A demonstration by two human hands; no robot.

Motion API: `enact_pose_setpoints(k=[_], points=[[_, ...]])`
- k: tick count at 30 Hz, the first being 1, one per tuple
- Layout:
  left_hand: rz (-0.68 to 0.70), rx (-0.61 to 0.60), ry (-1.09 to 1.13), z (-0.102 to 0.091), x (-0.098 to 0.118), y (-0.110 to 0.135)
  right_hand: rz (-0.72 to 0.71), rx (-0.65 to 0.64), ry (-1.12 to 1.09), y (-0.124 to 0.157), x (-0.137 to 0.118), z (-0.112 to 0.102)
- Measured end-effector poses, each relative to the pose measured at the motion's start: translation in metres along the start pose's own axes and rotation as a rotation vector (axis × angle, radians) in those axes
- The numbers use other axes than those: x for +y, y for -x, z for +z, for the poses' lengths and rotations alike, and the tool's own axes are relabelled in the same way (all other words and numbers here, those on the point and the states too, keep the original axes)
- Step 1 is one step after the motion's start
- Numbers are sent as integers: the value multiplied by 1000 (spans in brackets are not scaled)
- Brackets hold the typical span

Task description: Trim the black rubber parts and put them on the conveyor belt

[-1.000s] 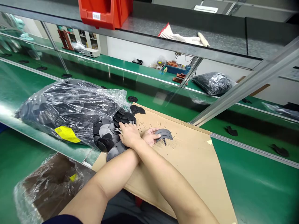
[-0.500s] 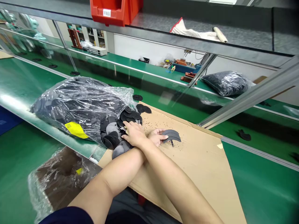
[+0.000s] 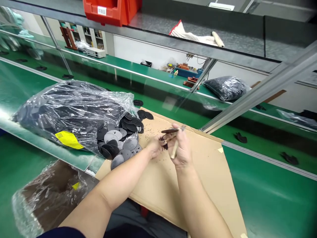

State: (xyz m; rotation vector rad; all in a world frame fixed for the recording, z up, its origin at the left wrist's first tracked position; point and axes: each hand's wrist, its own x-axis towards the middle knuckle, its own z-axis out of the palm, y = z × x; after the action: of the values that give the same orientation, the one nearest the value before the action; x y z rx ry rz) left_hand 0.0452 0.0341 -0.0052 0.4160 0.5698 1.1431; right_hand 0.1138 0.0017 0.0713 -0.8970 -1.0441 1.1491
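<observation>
In the head view my left hand (image 3: 155, 147) is closed on a thin dark disc-like part (image 3: 169, 131), seen nearly edge-on above the cardboard. Beside it, my right hand (image 3: 182, 147) is wrapped round a small tool with a pale handle (image 3: 174, 150). A blurred metallic tip shows above the fingers, close to the part's right end; whether it touches cannot be made out. To the left lies a heap of black and grey oval discs (image 3: 123, 145), spilling from a big clear plastic bag (image 3: 74, 109) with a yellow label.
Brown cardboard (image 3: 203, 185) with black specks covers the bench ahead. An open carton (image 3: 56, 191) lined with plastic stands low at left. Overhead, a shelf carries a red bin (image 3: 111, 13) and a white glove (image 3: 190, 35). A slanted metal post (image 3: 250, 92) rises at right.
My right hand has come back from the disc heap to the right, uncrossing my arms. My left hand has turned the dark part edge-on and brought it near the tool. The view has shifted slightly right.
</observation>
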Motion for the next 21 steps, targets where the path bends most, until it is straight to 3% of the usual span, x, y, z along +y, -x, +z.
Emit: enact_pose_setpoints(k=[4, 8, 12, 16, 21], points=[[-7, 74, -54, -5, 4, -1, -7, 117, -220, 0, -3, -47], [90, 124, -92, -3, 5, 3, 65, 206, -251, -2, 23, -73], [157, 161, -41, 0, 12, 10, -123, 276, 58, 7, 41, -76], [130, 158, 2, -1, 19, 10, -316, 152, 452, 20, 40, -72], [112, 150, -73, 0, 17, 11, -309, 118, 505, 22, 46, -71]])
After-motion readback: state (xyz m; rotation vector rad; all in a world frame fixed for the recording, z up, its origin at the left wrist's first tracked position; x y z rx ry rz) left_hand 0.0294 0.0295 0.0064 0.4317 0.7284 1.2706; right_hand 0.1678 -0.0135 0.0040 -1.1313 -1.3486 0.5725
